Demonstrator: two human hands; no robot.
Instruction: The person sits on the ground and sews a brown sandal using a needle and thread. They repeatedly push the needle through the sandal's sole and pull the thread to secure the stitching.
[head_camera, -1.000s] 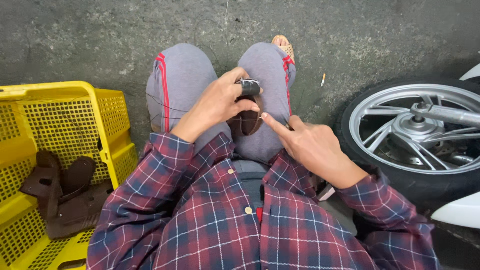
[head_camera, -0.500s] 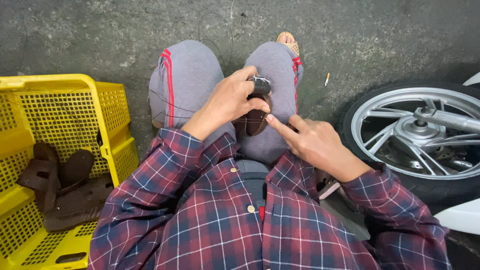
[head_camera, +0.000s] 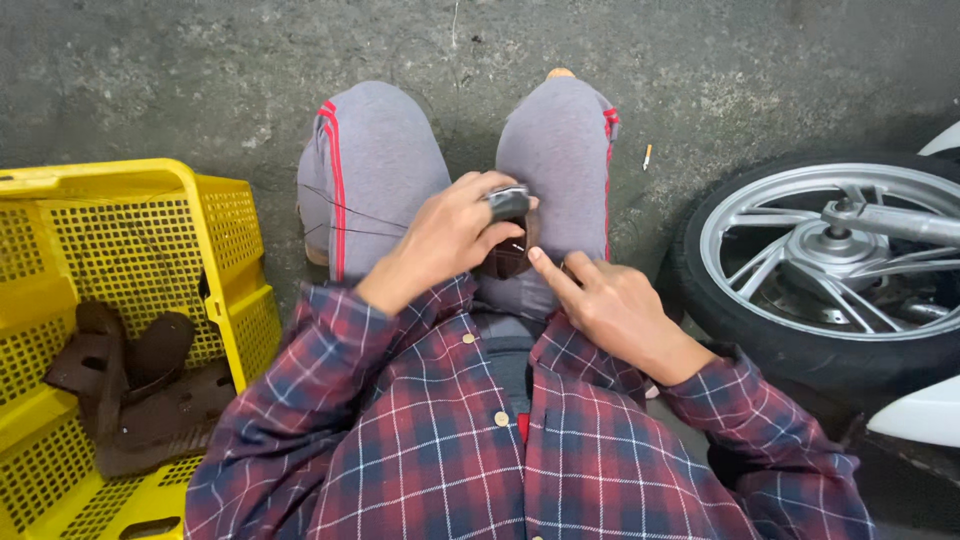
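Plaid sleeves nearest, at 6 o'clock.

Right hand (head_camera: 615, 305), 5 o'clock of centre: forefinger extended, tip pressing dark brown leather piece (head_camera: 505, 260) on lap; grip apart, nothing held.

Left hand (head_camera: 450, 235): grip clamped on small grey tool (head_camera: 508, 201), head down on same piece, between grey-trousered knees.

Judged step: working the piece, thin threads trailing at 9 o'clock. Next move needs a steady pinning finger.

Yellow crate (head_camera: 235, 265) at 8 o'clock, wheel (head_camera: 830, 265) at 3 o'clock.
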